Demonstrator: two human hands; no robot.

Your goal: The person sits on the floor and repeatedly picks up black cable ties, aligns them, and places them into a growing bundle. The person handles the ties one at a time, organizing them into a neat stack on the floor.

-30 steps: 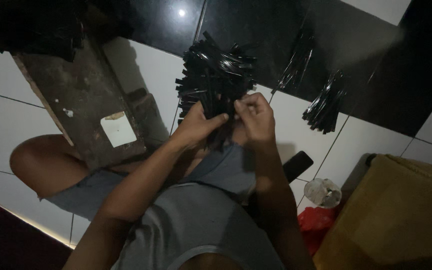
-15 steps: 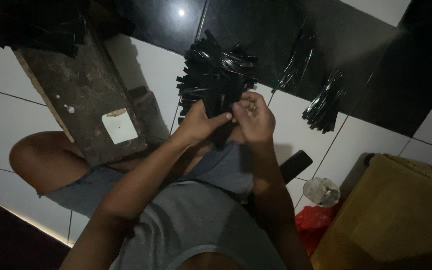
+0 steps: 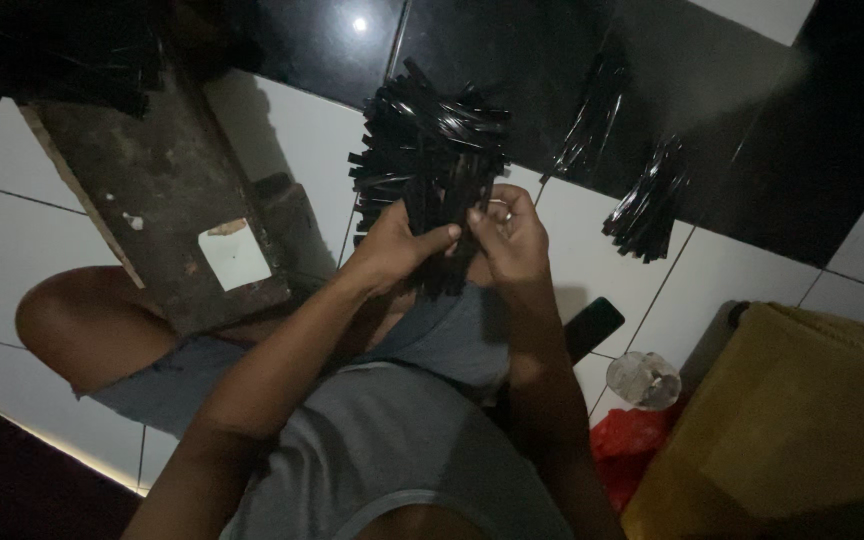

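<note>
Head view: left hand and right hand both grasp the bundle of black strips, held above the tiled floor. Compared with half a second ago, grip and bundle position are unchanged; two smaller bundles lie beyond

**Both hands on a bundle of black strips**

My left hand and right hand grip one bundle of black strips, thumbs pressed against it, above my lap. A larger heap of strips lies on the tiled floor just beyond. Two smaller bundles rest further right. A worn wooden board lies left; a yellow cloth sits at lower right.
</note>
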